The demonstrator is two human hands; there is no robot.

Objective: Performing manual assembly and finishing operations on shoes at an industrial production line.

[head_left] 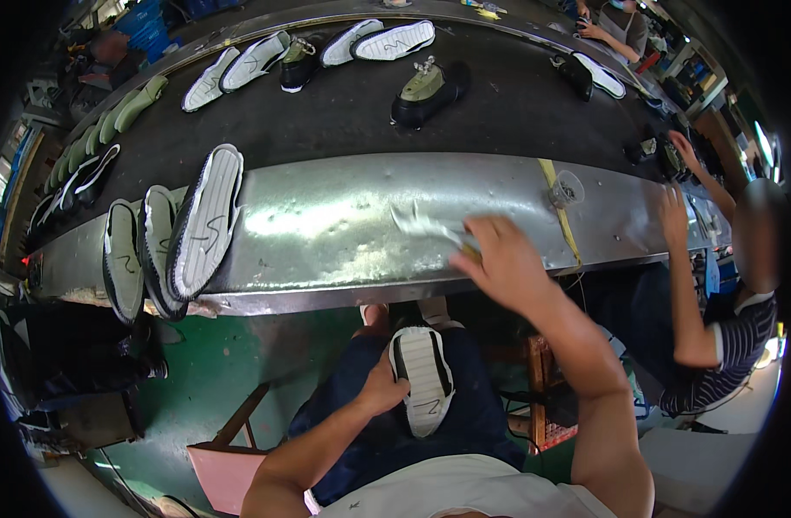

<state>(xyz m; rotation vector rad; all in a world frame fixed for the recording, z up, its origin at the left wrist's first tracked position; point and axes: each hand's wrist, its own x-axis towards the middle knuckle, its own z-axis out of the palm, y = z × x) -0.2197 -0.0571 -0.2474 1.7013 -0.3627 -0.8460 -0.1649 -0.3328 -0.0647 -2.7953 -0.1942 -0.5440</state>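
On my lap lies a dark-edged shoe (pixel 426 380), its white ribbed underside turned up with a pen mark on it. My left hand (pixel 384 385) is closed around its left edge. My right hand (pixel 507 263) is raised over the metal front of the bench, closed on a hand tool (pixel 425 226). The tool has a bright metal end and a short yellowish handle; motion smears it, so its exact kind cannot be made out. At the left, several more shoes (pixel 207 226) rest white underside up across the bench edge.
A dark belt surface (pixel 326 129) behind the metal ledge (pixel 326 216) carries several shoes, including a green-and-black one (pixel 425 93). A clear plastic cup (pixel 567 189) stands near a yellow strip (pixel 561 216). A co-worker (pixel 715 332) works at right. A pink seat (pixel 227 475) is lower left.
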